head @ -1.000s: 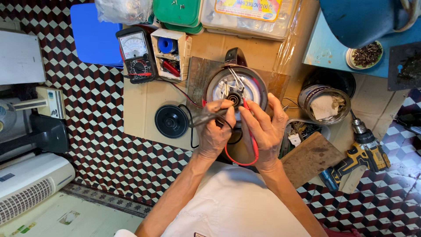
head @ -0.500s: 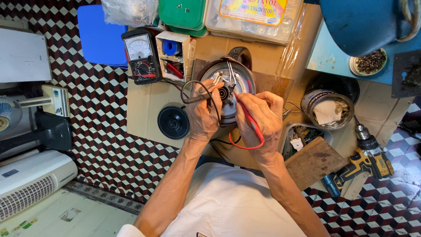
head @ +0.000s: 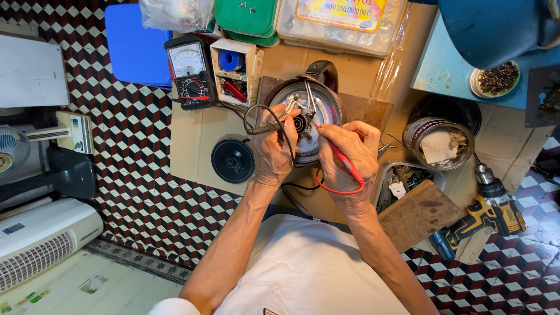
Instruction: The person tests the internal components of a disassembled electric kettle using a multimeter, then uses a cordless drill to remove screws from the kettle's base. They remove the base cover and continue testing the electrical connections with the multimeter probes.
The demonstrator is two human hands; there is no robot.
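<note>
An upturned electric kettle [head: 312,96] lies on a brown cardboard sheet [head: 192,146], its round metal underside and wiring facing me. My left hand [head: 273,146] grips a black test probe [head: 265,127] whose tip touches the metal parts at the kettle's centre. My right hand [head: 349,153] holds a red test probe [head: 341,158], its tip pointing at the same central contacts, and its red lead loops below my fingers. An analogue multimeter [head: 189,71] with a white dial lies to the upper left of the kettle.
A black round kettle base [head: 233,160] lies left of my hands. A small box of parts [head: 233,73], a green lid [head: 248,17], a clear plastic box [head: 341,20], a tin with paper [head: 438,143], a wooden block [head: 417,213] and a yellow cordless drill [head: 490,207] surround the work.
Both hands have shifted up onto the kettle's underside. The two probes, held lower a second ago, now touch its central contacts.
</note>
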